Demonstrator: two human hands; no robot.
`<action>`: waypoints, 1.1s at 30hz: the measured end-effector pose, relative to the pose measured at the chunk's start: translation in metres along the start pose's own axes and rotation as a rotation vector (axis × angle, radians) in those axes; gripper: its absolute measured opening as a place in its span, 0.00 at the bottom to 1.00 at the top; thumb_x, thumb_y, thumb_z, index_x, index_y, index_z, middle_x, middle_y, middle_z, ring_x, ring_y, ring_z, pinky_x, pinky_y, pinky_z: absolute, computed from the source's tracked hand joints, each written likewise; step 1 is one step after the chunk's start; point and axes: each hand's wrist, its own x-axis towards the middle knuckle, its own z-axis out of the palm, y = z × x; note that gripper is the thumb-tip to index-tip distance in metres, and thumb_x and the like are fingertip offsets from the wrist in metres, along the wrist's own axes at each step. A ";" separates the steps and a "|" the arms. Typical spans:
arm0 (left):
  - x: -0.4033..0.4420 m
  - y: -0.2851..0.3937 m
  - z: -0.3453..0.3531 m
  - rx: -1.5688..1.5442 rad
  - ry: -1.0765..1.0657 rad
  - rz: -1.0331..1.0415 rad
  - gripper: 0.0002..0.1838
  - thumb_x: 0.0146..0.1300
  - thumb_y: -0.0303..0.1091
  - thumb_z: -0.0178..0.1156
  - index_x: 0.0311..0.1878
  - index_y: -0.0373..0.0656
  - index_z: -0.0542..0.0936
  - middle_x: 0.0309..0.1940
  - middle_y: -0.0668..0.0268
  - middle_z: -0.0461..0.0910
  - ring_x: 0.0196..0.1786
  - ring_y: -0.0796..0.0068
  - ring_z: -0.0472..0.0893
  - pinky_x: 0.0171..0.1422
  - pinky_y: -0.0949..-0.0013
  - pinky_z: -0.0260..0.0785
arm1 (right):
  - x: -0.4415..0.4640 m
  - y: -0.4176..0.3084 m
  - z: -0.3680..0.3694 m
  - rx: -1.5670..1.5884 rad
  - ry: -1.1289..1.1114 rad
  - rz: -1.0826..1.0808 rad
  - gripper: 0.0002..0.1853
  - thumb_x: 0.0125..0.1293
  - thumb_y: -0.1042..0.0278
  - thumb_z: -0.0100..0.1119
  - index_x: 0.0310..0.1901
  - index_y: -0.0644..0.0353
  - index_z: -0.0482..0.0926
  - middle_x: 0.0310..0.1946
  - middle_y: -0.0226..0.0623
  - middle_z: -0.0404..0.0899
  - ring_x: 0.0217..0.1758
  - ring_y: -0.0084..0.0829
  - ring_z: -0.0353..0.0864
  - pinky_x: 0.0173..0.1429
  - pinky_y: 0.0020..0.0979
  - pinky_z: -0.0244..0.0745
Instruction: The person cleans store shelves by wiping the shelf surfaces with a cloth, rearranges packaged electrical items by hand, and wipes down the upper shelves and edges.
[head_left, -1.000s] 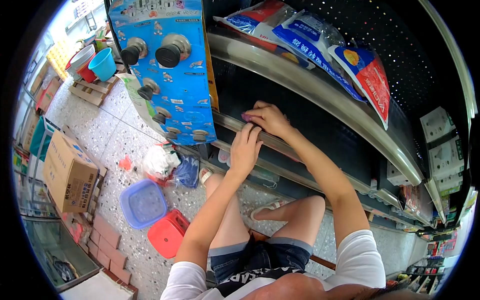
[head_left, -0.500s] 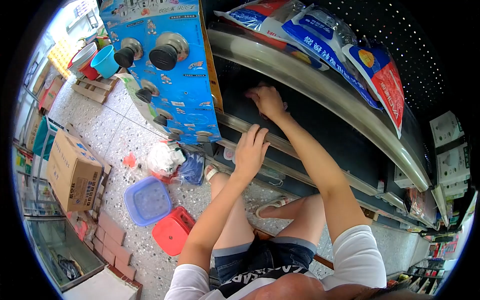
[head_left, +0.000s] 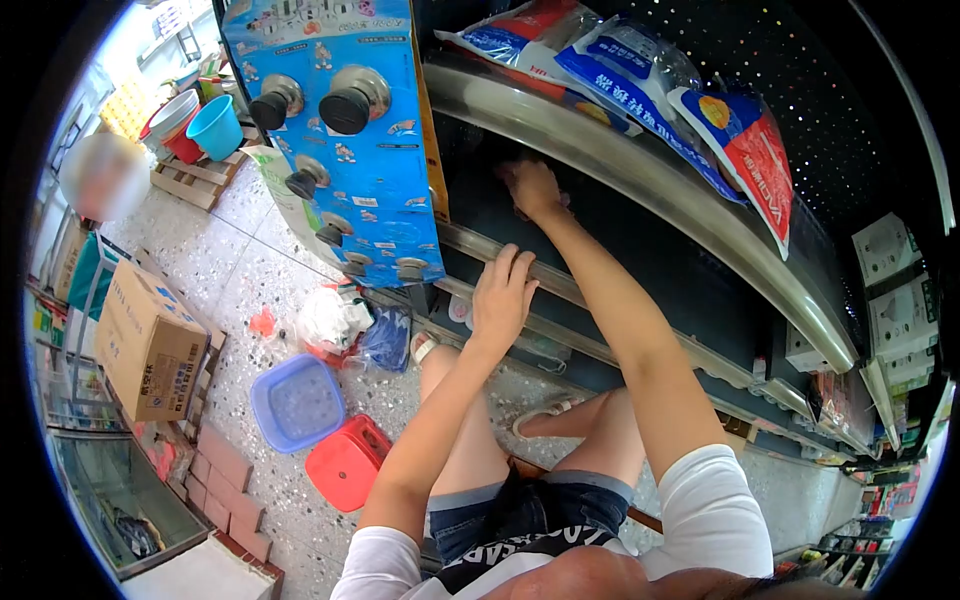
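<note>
My right hand (head_left: 535, 188) reaches deep into a dark shelf (head_left: 620, 240), closed over a crumpled pinkish cloth (head_left: 562, 200) pressed to its surface. Shadow and the hand itself hide most of that cloth. My left hand (head_left: 503, 300) lies with fingers stretched out over the shelf's metal front rail (head_left: 560, 282), holding nothing. Just left of both hands hangs a blue display card (head_left: 385, 170) carrying several round metal fittings with black ends.
Bagged goods (head_left: 640, 85) lie on the upper shelf behind a curved metal edge (head_left: 640, 165). On the floor at left are a purple basin (head_left: 297, 402), a red stool (head_left: 347, 463), a white plastic bag (head_left: 333, 318) and a cardboard box (head_left: 150, 340). A blurred person (head_left: 103, 177) appears far left.
My right hand has shifted slightly farther back and left inside the shelf with the cloth. The left hand stays on the rail. A person has appeared at the far left.
</note>
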 end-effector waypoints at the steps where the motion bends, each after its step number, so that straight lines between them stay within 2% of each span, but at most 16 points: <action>1: 0.000 0.001 -0.001 0.006 0.000 0.001 0.25 0.54 0.29 0.69 0.56 0.42 0.75 0.57 0.55 0.72 0.50 0.52 0.76 0.54 0.58 0.72 | -0.001 -0.005 -0.006 0.006 -0.061 0.039 0.11 0.66 0.65 0.54 0.43 0.49 0.87 0.38 0.49 0.82 0.43 0.51 0.82 0.50 0.48 0.78; 3: 0.000 0.001 -0.002 0.014 0.001 0.003 0.25 0.54 0.29 0.69 0.56 0.42 0.75 0.57 0.55 0.72 0.51 0.52 0.76 0.54 0.57 0.72 | -0.004 -0.011 -0.013 0.017 -0.185 0.116 0.10 0.64 0.68 0.56 0.42 0.53 0.86 0.48 0.53 0.80 0.51 0.52 0.81 0.53 0.49 0.77; 6: -0.001 0.000 0.001 0.015 0.007 0.011 0.25 0.54 0.29 0.69 0.56 0.42 0.75 0.58 0.55 0.71 0.52 0.51 0.76 0.55 0.57 0.72 | -0.020 -0.006 -0.012 -0.014 -0.122 -0.007 0.10 0.64 0.67 0.57 0.42 0.51 0.87 0.46 0.50 0.80 0.49 0.51 0.81 0.50 0.48 0.79; 9: -0.002 0.001 0.001 0.010 0.010 0.020 0.25 0.54 0.28 0.69 0.56 0.42 0.74 0.58 0.54 0.71 0.53 0.50 0.76 0.55 0.56 0.72 | -0.041 -0.013 -0.024 0.122 -0.103 0.017 0.09 0.63 0.67 0.59 0.43 0.52 0.87 0.42 0.48 0.80 0.46 0.51 0.81 0.49 0.47 0.79; 12: -0.001 0.004 -0.002 0.010 0.006 0.023 0.26 0.54 0.28 0.69 0.57 0.42 0.73 0.58 0.54 0.71 0.54 0.49 0.75 0.56 0.56 0.72 | -0.058 -0.016 -0.038 0.126 -0.079 -0.104 0.11 0.62 0.69 0.61 0.45 0.49 0.87 0.41 0.46 0.79 0.46 0.50 0.81 0.48 0.46 0.78; 18: 0.000 0.007 -0.003 0.017 -0.009 0.009 0.27 0.54 0.27 0.69 0.58 0.42 0.72 0.58 0.55 0.71 0.55 0.50 0.75 0.57 0.56 0.71 | -0.081 -0.018 -0.056 0.224 -0.189 -0.155 0.13 0.61 0.68 0.64 0.48 0.49 0.87 0.39 0.42 0.79 0.44 0.47 0.81 0.47 0.44 0.76; 21: 0.000 0.007 -0.002 0.014 -0.002 0.010 0.27 0.54 0.27 0.69 0.58 0.42 0.72 0.58 0.55 0.71 0.55 0.50 0.75 0.57 0.56 0.71 | -0.088 -0.022 -0.068 0.269 -0.202 -0.248 0.14 0.60 0.71 0.64 0.49 0.51 0.87 0.37 0.40 0.80 0.40 0.43 0.81 0.46 0.39 0.76; 27: 0.000 0.001 0.000 -0.010 0.006 0.014 0.27 0.54 0.27 0.69 0.58 0.43 0.73 0.58 0.55 0.71 0.55 0.50 0.75 0.56 0.56 0.72 | -0.078 -0.022 -0.072 0.345 -0.296 -0.275 0.14 0.59 0.72 0.65 0.47 0.53 0.87 0.36 0.41 0.80 0.39 0.42 0.81 0.46 0.38 0.75; 33: 0.000 0.000 0.001 -0.021 0.002 -0.004 0.26 0.54 0.28 0.69 0.58 0.43 0.73 0.58 0.55 0.71 0.53 0.50 0.76 0.55 0.56 0.72 | -0.063 -0.029 -0.054 0.363 -0.262 -0.291 0.11 0.60 0.69 0.64 0.46 0.53 0.87 0.36 0.45 0.79 0.40 0.46 0.81 0.45 0.43 0.74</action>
